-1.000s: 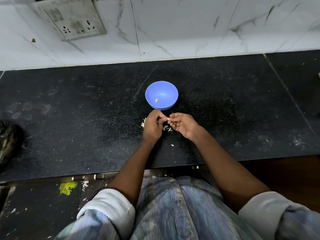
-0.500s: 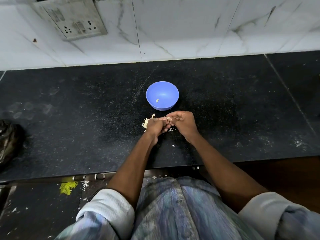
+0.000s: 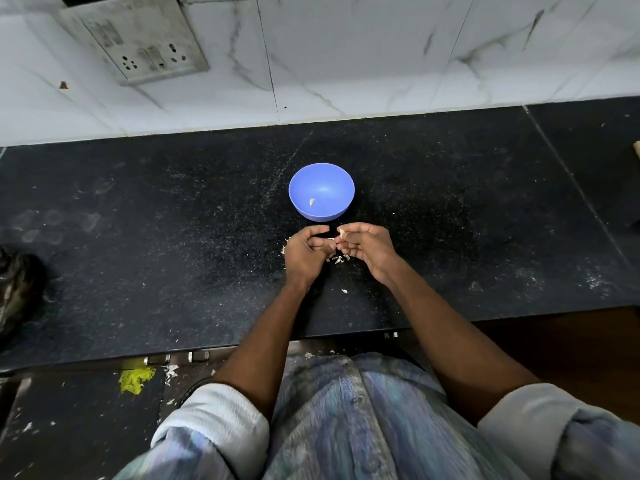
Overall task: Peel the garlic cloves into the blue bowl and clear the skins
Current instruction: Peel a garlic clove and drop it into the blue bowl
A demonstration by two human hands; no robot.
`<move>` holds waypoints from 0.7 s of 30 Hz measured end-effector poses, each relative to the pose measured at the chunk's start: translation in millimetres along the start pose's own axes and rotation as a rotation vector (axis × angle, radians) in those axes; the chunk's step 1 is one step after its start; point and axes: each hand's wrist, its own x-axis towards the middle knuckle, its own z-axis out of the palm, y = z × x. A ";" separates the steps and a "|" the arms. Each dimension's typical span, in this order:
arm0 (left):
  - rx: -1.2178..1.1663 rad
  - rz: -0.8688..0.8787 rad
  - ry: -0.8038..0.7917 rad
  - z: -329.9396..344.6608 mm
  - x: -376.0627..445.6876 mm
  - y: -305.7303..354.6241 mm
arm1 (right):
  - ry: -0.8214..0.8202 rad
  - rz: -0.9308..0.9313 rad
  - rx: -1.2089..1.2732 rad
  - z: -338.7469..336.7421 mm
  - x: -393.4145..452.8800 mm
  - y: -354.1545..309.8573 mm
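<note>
The bowl (image 3: 321, 191) sits upright on the black desk (image 3: 138, 258), about midway across it, with one peeled clove (image 3: 312, 202) lying inside near its front wall. Just in front of the bowl both hands are raised a little over the desk, close together but with a narrow gap between them. The right hand (image 3: 366, 250) pinches a small pale clove (image 3: 342, 232) between thumb and forefinger, its other fingers curled under. The left hand (image 3: 304, 252) has its fingers curled in towards the palm; something pale shows at its fingertips, perhaps a scrap of skin, but the view is too small to be sure, so I cannot tell whether it grips anything. Under the hands a scatter of skins (image 3: 336, 259) lies on the desk, with more showing at the left hand's outer edge, and one loose flake (image 3: 344, 291) nearer the desk's front edge. A dark bag (image 3: 17, 289) rests at the far left of the desk. A socket plate (image 3: 135, 36) hangs on the marble wall behind.
</note>
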 end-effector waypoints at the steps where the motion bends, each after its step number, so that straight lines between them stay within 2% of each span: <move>1: 0.017 0.016 0.007 0.0 -0.2 1.0 | 0.012 0.006 0.015 0.5 -1.2 -1.3; 7: 0.242 0.181 0.114 4.1 -0.7 1.4 | 0.033 0.052 0.081 -0.4 -1.3 -3.5; 9: 0.300 0.232 0.094 5.3 -0.8 1.2 | 0.056 0.077 0.099 0.9 0.7 -2.3; 15: 0.351 0.302 0.115 7.8 -0.9 3.5 | 0.015 0.126 0.117 -2.0 4.2 0.2; 21: 0.363 0.338 0.095 4.1 0.1 0.0 | -0.006 0.064 0.017 -8.6 4.1 3.2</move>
